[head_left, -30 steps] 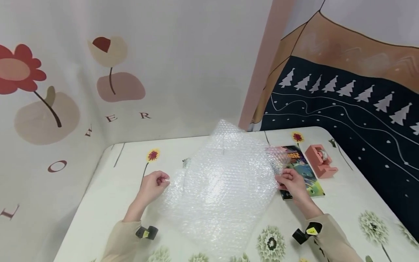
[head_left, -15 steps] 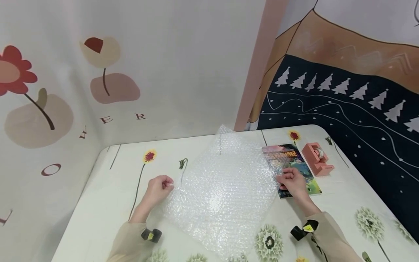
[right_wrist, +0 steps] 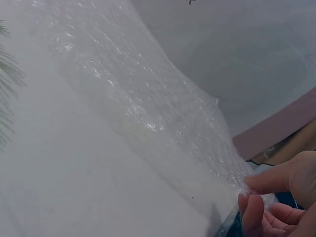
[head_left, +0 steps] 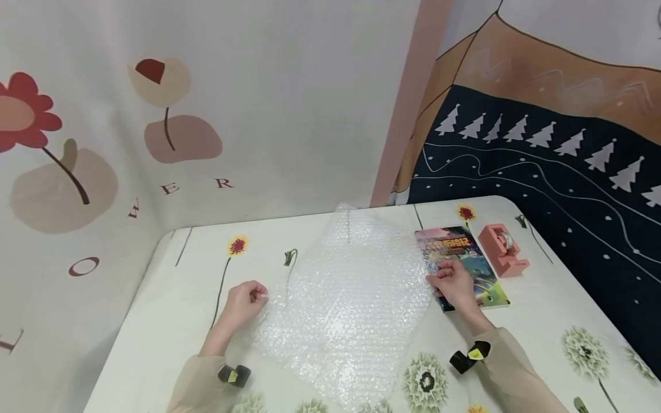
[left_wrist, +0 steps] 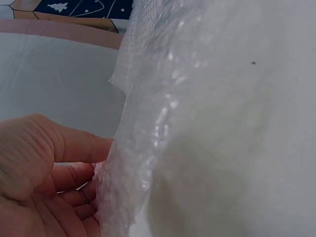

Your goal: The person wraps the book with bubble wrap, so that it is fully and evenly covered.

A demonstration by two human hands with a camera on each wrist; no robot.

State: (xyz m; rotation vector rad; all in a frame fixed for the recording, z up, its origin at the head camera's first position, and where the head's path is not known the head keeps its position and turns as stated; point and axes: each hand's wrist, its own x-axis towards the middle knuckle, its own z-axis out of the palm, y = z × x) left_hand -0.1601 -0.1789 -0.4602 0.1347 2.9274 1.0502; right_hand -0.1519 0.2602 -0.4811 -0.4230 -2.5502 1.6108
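Note:
A sheet of clear bubble wrap (head_left: 346, 304) is spread in a diamond shape over the middle of the table in the head view. My left hand (head_left: 247, 301) pinches its left corner between thumb and fingers, and the left wrist view shows the film's edge (left_wrist: 133, 163) at the fingertips. On the opposite side my right hand (head_left: 453, 284) pinches the right corner, above a colourful book (head_left: 477, 267). In the right wrist view, thumb and forefinger (right_wrist: 253, 207) close on the film. Part of the book is hidden by that hand and the wrap.
A pink tape dispenser (head_left: 502, 252) with a roll of clear tape stands to the right of the book. The white flower-printed tablecloth (head_left: 201, 269) meets a printed curtain (head_left: 289, 143) at the back and a dark tree-patterned cloth (head_left: 537, 166) at the right.
The bubble wrap has come down from a raised position toward the table, uncovering more of the book. Both hands keep their pinch; the right has shifted slightly left.

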